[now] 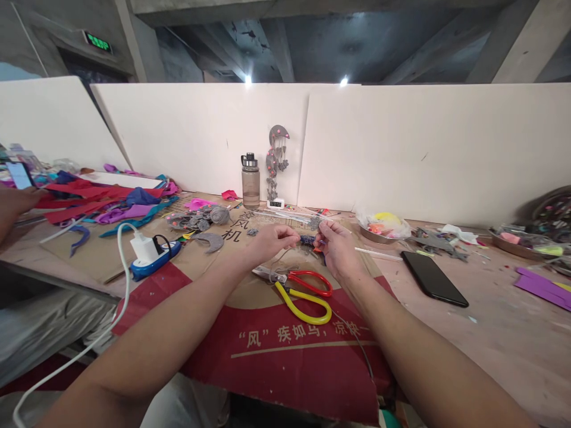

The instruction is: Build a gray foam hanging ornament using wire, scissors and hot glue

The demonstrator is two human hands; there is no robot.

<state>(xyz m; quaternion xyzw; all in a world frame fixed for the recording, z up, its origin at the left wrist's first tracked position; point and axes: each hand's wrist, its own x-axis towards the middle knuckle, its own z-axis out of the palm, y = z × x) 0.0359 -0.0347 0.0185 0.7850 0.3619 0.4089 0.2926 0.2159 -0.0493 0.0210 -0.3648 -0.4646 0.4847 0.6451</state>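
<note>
My left hand (273,239) and my right hand (336,246) are stretched out over a sheet of cardboard (285,351) with red print. Both are closed in a pinch on a small dark piece (307,240) held between them; what it is I cannot make out. A thin wire trails down from the hands toward the near edge. Just below the hands lie scissors with red and yellow handles (306,291), their blades pointing left.
A black phone (433,277) lies to the right. A water bottle (250,180) and a grey hanging ornament (276,157) stand at the white back board. Grey felt shapes (198,223), a blue power strip with white charger (151,257), coloured felt scraps (102,202) and another person's hand (13,205) are left.
</note>
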